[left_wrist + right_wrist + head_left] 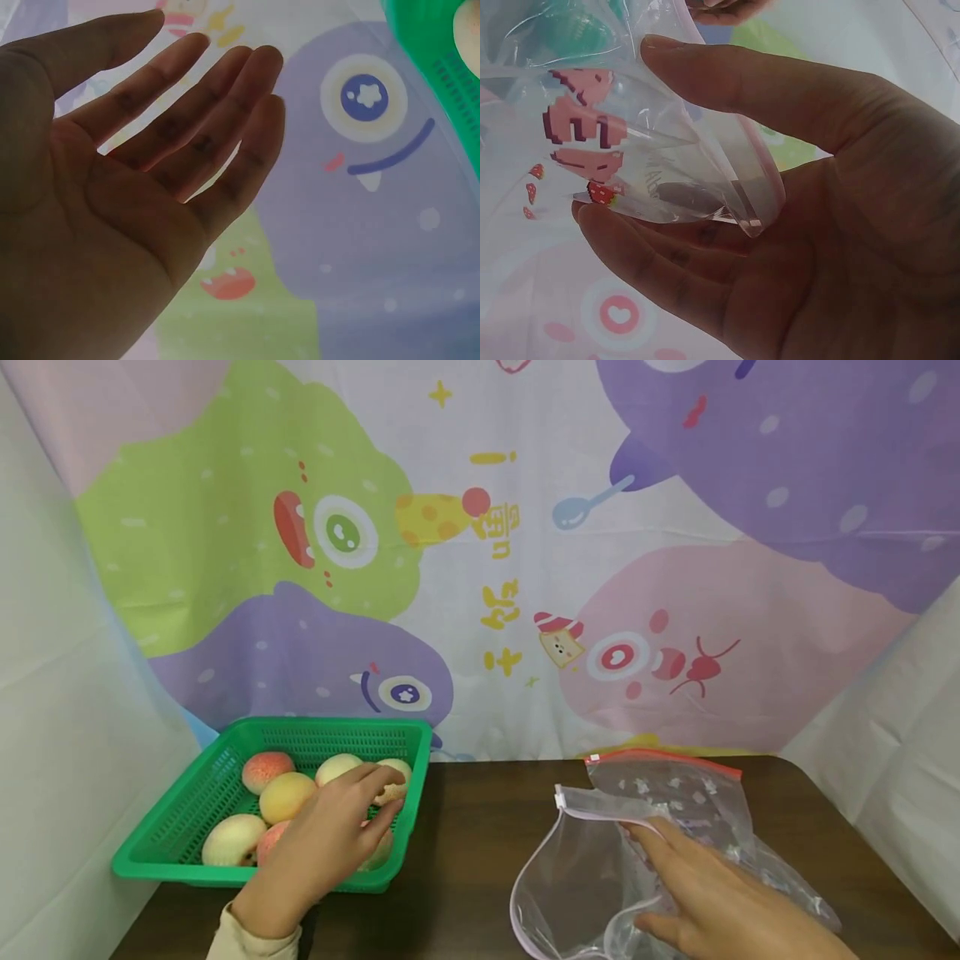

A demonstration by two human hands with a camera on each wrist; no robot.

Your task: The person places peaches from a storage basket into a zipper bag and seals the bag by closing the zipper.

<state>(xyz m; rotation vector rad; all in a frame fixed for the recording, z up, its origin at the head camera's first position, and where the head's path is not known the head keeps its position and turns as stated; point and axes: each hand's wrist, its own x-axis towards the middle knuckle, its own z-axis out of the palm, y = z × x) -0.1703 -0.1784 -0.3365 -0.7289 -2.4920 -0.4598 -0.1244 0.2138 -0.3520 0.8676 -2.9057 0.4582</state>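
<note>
Evidently, nothing is gripped by the left hand: its fingers are seen loosely extended and parted in the left wrist view. It is held over a green basket at eight o'clock on the tabletop, its fingertips brought over a pale peach at the basket's three o'clock; whether that peach is touched cannot be told. A red peach is seen near the basket's twelve o'clock, a yellow peach around its middle and a larger cream peach at its eight o'clock; others are partly covered by the hand.

At five o'clock, a lilac-rimmed clear bag is laid with its mouth spread wide. Its edge is met by the right hand, whose fingers are kept nearly straight, thumb well apart, the film lying between them without being clenched. A red-zipped bag is placed beyond it, toward four o'clock. Behind everything, a cartoon-printed cloth is hung.
</note>
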